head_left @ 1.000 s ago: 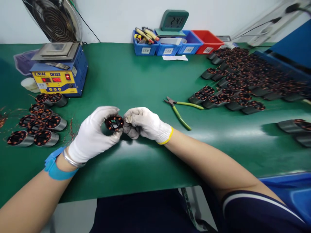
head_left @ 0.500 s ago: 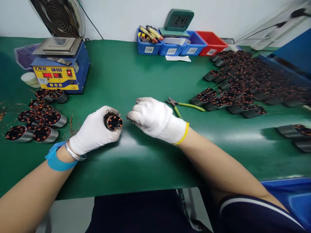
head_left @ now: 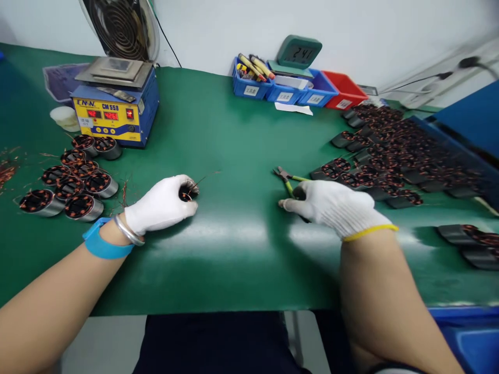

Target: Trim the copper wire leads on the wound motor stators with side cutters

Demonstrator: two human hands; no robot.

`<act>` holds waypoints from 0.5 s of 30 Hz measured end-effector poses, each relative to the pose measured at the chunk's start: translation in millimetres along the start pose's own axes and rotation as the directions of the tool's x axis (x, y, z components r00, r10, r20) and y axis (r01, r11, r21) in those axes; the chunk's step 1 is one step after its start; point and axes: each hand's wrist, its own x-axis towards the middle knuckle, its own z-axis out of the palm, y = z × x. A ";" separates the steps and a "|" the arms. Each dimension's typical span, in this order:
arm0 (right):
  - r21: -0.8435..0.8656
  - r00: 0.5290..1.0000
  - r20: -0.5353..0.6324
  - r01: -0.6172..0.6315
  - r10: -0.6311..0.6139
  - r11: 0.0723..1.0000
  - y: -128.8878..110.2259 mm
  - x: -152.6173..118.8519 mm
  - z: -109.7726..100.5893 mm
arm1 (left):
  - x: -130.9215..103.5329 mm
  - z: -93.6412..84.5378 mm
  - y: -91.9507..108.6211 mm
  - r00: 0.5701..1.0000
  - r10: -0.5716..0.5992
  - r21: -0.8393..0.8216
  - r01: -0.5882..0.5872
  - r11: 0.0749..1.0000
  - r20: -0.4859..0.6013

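My left hand point(head_left: 163, 203), in a white glove, is closed around a small motor stator point(head_left: 184, 195) with copper windings. Most of its body is hidden by the fingers, and a thin wire sticks out of it to the upper right. My right hand point(head_left: 331, 205), gloved with a yellow cuff edge, lies over green-handled cutting pliers point(head_left: 287, 183). Its thumb and fingers are around the handles, which the glove partly hides. The pliers' jaws point up and left, away from me.
Several stators point(head_left: 83, 206) stand at the left beside wire scraps point(head_left: 5, 171). Behind them is a blue and yellow CM 558 unit point(head_left: 113, 117). Many stators point(head_left: 374, 150) fill the right side. Bins point(head_left: 251, 89) and a clock point(head_left: 299, 52) line the wall.
My right hand has moved right, from near the stator to the pliers. My left hand still holds the stator, which is now turned and more covered. The view has shifted slightly.
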 end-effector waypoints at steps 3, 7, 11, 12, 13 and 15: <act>-0.067 0.997 0.062 -0.044 0.048 0.997 -25.9 -17.0 9.5 | 1.7 2.5 -4.0 0.998 -0.063 -0.226 0.065 0.972 0.016; 0.009 0.953 -0.249 0.177 -0.170 0.984 -49.9 -17.6 27.1 | 4.4 4.7 -11.0 0.993 -0.118 -0.461 0.103 0.881 -0.003; 0.012 0.969 -0.198 0.151 -0.146 0.988 -39.8 -8.4 40.1 | 6.4 5.5 -14.2 0.991 -0.130 -0.501 0.092 0.860 -0.041; 0.022 0.975 -0.154 0.165 -0.160 0.986 -37.5 -7.2 41.3 | 6.6 5.7 -14.2 0.990 -0.135 -0.505 0.095 0.858 -0.043; 0.031 0.974 -0.131 0.188 -0.183 0.982 -37.2 -6.5 41.7 | 6.7 5.9 -13.9 0.989 -0.139 -0.505 0.098 0.857 -0.044; 0.053 0.968 -0.159 0.206 -0.196 0.977 -43.8 -5.5 40.9 | 6.6 6.3 -13.3 0.989 -0.143 -0.498 0.103 0.861 -0.043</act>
